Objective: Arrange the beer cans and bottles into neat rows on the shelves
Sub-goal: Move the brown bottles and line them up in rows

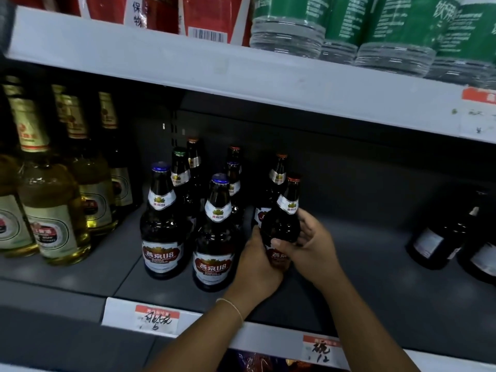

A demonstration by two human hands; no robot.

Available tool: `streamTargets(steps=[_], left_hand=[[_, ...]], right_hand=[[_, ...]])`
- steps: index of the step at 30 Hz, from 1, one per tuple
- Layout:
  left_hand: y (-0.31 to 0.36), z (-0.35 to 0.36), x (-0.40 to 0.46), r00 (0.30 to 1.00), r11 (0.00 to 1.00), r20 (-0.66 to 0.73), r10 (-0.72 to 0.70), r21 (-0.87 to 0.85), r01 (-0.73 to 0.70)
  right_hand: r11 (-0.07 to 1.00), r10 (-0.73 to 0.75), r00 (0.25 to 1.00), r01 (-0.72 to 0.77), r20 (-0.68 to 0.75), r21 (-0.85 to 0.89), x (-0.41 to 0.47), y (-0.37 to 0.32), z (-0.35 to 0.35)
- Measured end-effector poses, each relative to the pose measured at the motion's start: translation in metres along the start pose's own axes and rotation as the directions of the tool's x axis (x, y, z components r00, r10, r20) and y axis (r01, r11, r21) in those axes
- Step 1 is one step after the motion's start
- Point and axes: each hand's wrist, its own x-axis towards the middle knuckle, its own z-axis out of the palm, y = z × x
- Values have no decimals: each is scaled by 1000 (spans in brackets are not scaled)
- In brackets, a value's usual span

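Both hands are on one dark beer bottle (pixel 281 226) with a red cap, standing upright on the grey middle shelf (pixel 375 277). The left hand (pixel 257 264) wraps round its lower body from the left, over part of the red and white label; the right hand (pixel 308 245) curls round it from the right, thumb across the front and fingers behind the shoulder. Each hand is clamped on that bottle.

Just behind it stands another red-capped bottle (pixel 273 183). To the left are two blue-capped bottles of the same brand: the front one (pixel 214 237) just beside the left hand, the other (pixel 161 224) further left. More dark bottles (pixel 188 170) cluster loosely behind them, not in straight lines.

At the far left stand pale bottles with gold-foil necks (pixel 51 200). At the far right, well apart, are two dark bottles (pixel 440 237), tilted in this wide view.

Handwritten price tags (pixel 155 318) hang on the shelf's front edge. The upper shelf (pixel 188 65) carries red packs (pixel 209 17) and green-labelled water bottles (pixel 375 30).
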Motion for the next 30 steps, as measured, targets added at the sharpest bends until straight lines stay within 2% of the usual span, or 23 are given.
streamTargets(steps=[5,12,18,30], left_hand=[[-6,-2,-11,999,995,30,-34,90,32],[-17,-6,-19,1000,999,23,5,39,-6],[-21,-5,-16,1000,1000,-10,18,21,-18],[-17,-6,-18,999,1000,-36,2,15,-2]], right_hand=[[1000,0,1000,0,-6,14,6,6,7],[998,43,999,-41,-31,43,8,20,12],[999,40,997,-40,69,4,-3,36,12],[991,112,991,-106,-76,79,-4,47,20]])
